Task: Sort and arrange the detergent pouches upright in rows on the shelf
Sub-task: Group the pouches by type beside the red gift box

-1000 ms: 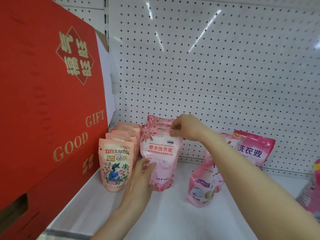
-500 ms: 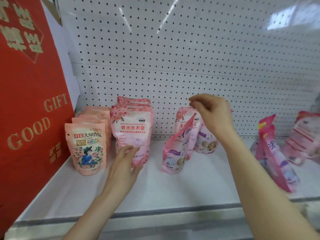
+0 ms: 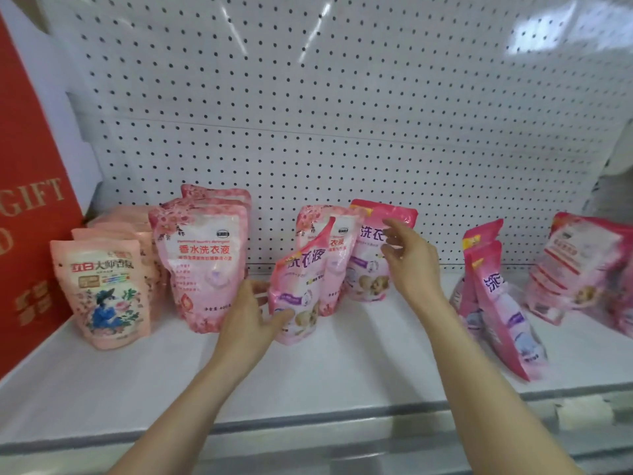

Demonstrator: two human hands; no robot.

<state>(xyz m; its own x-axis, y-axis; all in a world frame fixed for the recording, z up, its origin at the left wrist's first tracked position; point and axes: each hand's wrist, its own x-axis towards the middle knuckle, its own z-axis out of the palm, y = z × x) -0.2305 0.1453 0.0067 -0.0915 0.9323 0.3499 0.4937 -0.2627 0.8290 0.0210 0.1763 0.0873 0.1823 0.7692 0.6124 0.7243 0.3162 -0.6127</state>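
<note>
On the white shelf [image 3: 342, 365], a row of peach floral pouches [image 3: 102, 293] stands at the left, beside a row of pale pink pouches [image 3: 202, 262]. In the middle a pink pouch with purple print [image 3: 301, 293] stands turned sideways, with a pale pink pouch [image 3: 337, 265] behind it and a darker pink pouch [image 3: 370, 269] against the pegboard. My left hand [image 3: 250, 320] is open, its fingertips touching the sideways pouch's lower left. My right hand [image 3: 407, 265] hovers open in front of the darker pink pouch. Two leaning pink pouches [image 3: 493, 296] stand further right.
A large red gift box [image 3: 27, 207] fills the left end of the shelf. More pink pouches [image 3: 589, 272] lean in a loose pile at the far right. White pegboard [image 3: 342, 114] backs the shelf. The shelf's front edge [image 3: 308, 430] runs below my forearms.
My left hand has left the pale pink row and moved right to the sideways pouch. My right hand has opened and dropped lower. The view has shifted right.
</note>
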